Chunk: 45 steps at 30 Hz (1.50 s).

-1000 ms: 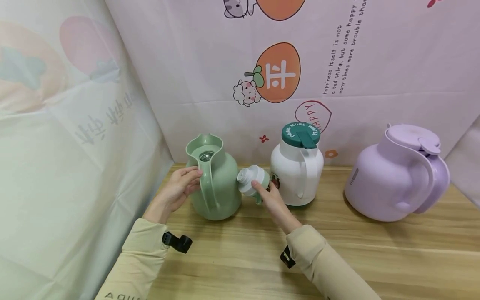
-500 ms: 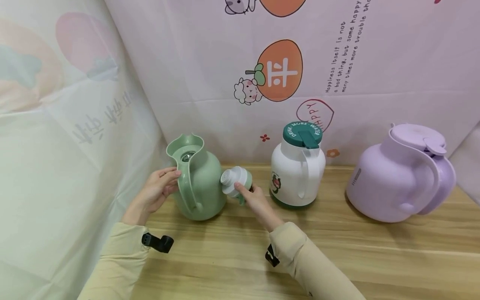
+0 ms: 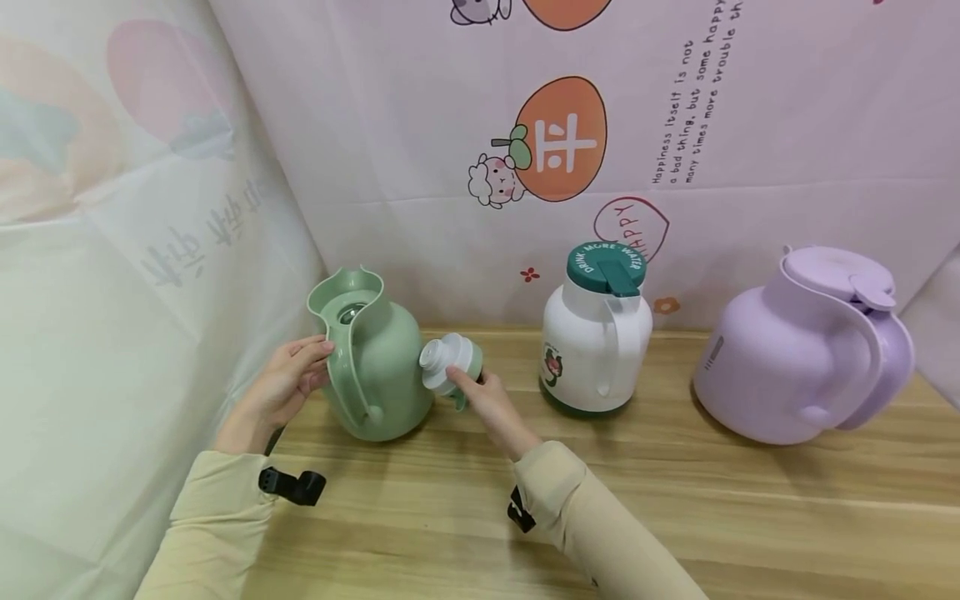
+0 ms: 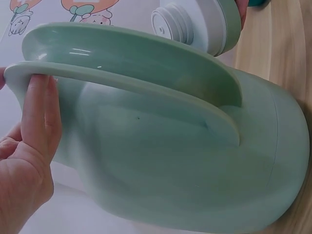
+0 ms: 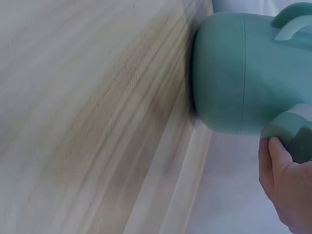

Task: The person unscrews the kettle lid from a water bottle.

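The green thermos jug (image 3: 393,358) stands upright on the wooden table at the left, its top uncovered and a round inner mouth (image 3: 350,312) showing. My left hand (image 3: 288,383) holds the upper part of its handle, thumb on the near side; the left wrist view shows the fingers (image 4: 41,114) against the handle's edge. To the jug's right, my right hand (image 3: 491,404) grips a white and green stopper lid (image 3: 454,354), tilted with its threaded white plug facing left. That lid overlaps the jug's side in the right wrist view, its green cap (image 5: 282,127) under my fingertips.
A white thermos jug (image 3: 592,342) with a dark green lid (image 3: 588,265) stands to the right of my right hand. Farther right is a lilac jug (image 3: 772,358) with its lid on. A printed cloth (image 3: 420,167) hangs behind the table (image 3: 450,517) and at the left.
The green jug has shifted left across the table, away from the white jug. Both hands have moved left with it, the stopper lid still in my right hand.
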Motion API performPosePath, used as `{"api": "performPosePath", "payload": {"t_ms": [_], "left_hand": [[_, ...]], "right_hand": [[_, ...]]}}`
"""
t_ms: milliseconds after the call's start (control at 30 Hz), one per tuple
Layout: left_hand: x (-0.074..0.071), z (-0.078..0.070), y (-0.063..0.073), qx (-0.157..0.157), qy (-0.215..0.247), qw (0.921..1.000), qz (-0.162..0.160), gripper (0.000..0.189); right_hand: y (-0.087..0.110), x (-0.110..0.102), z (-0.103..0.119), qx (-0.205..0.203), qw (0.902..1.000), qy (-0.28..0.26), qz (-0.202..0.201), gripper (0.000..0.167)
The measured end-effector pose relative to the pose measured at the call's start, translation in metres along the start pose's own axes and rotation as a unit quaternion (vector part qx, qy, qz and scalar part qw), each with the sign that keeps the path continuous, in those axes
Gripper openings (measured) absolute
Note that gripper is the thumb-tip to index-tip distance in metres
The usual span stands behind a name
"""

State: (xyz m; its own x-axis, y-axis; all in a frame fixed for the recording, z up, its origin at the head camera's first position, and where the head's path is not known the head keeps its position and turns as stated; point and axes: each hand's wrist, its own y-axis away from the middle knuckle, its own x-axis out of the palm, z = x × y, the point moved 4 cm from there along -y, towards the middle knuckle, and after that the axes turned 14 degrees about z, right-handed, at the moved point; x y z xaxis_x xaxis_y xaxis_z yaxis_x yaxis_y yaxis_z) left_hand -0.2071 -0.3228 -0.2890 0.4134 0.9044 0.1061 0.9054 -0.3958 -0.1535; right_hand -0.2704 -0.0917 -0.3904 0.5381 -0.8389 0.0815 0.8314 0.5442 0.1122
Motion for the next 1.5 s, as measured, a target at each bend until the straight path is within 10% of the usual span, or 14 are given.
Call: {"api": "performPosePath", "payload": {"t_ms": [1067, 1500], "left_hand": [[0.000, 0.004, 0.006, -0.061, 0.005, 0.9981, -0.006, 0.027], [-0.002, 0.005, 0.010, -0.067, 0.005, 0.9977, -0.012, 0.026]], "right_hand": [[-0.003, -0.008, -0.044, 0.053, 0.9985, -0.004, -0.013, 0.039], [-0.004, -0.008, -0.052, 0.097, 0.9952, -0.008, -0.012, 0.066]]}}
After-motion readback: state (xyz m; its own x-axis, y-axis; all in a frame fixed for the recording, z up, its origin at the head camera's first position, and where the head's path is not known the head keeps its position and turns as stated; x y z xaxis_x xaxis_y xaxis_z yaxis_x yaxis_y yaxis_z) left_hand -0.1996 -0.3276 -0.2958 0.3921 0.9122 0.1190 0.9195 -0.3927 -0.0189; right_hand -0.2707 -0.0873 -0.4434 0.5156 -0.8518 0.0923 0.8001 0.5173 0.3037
